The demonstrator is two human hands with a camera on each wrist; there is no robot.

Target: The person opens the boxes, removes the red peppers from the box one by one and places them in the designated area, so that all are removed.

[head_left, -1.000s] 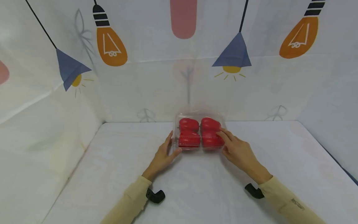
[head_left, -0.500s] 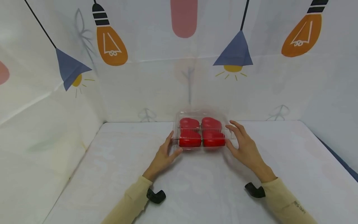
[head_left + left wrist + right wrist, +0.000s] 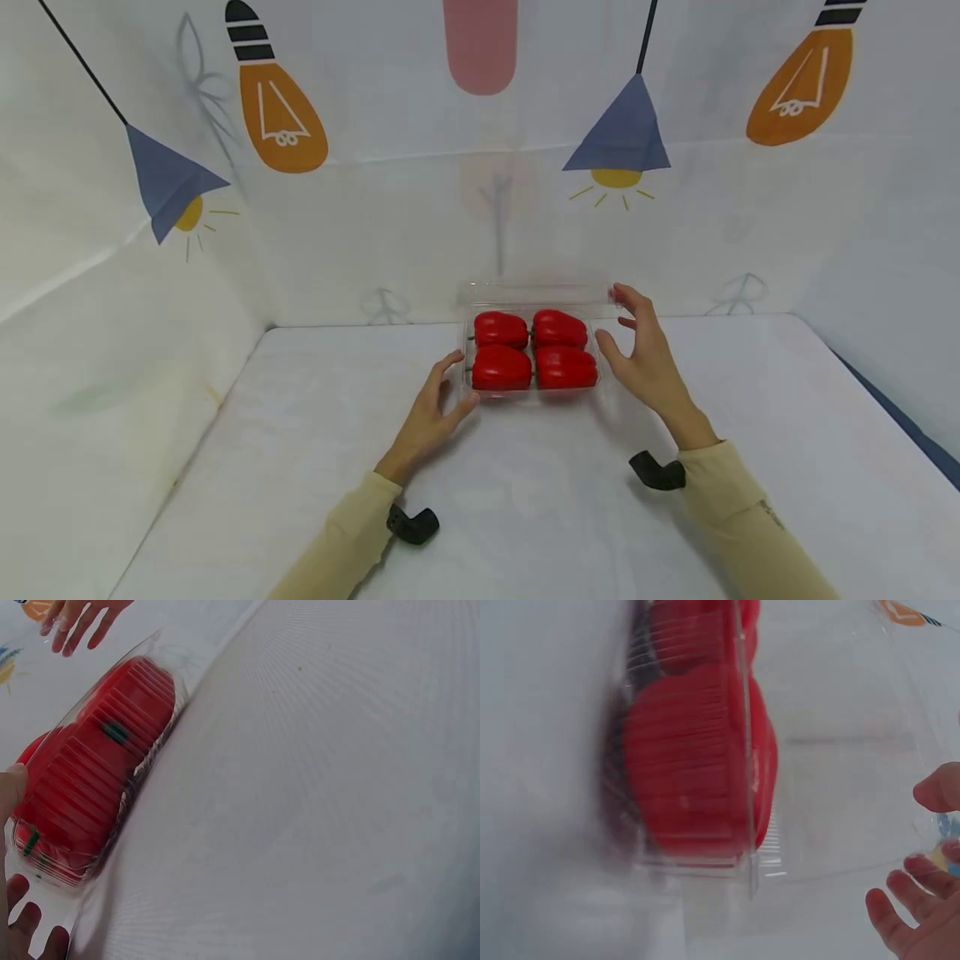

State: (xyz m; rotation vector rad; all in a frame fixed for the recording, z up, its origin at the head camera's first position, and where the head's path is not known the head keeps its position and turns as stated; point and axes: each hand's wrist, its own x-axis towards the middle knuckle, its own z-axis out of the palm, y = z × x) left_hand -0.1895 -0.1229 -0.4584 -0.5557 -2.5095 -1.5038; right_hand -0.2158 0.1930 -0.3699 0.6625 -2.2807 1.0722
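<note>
A clear plastic clamshell box (image 3: 491, 395) holds several red bell peppers (image 3: 501, 367), with green stems showing through its ribbed wall in the left wrist view. Its lid (image 3: 536, 293) is raised and leans toward the back wall. My left hand (image 3: 426, 421) holds the front left corner, fingers along the side and thumb (image 3: 12, 787) at the front. At the lid's right end is my right hand (image 3: 651, 367), thumb apart from the fingers, fingertips (image 3: 624, 293) right at the lid's edge. In the right wrist view that hand (image 3: 930, 915) has its fingers spread by the clear lid.
The box stands on a white-covered table (image 3: 540, 500), near its back edge. A white cloth (image 3: 405, 225) printed with lamps and bulbs hangs behind and at the sides. A black curved piece (image 3: 414, 527) sticks out at each wrist.
The lid has swung up and back, uncovering the peppers. My right hand has left the box's right side and moved up to the lid's edge. The left hand stays at its corner.
</note>
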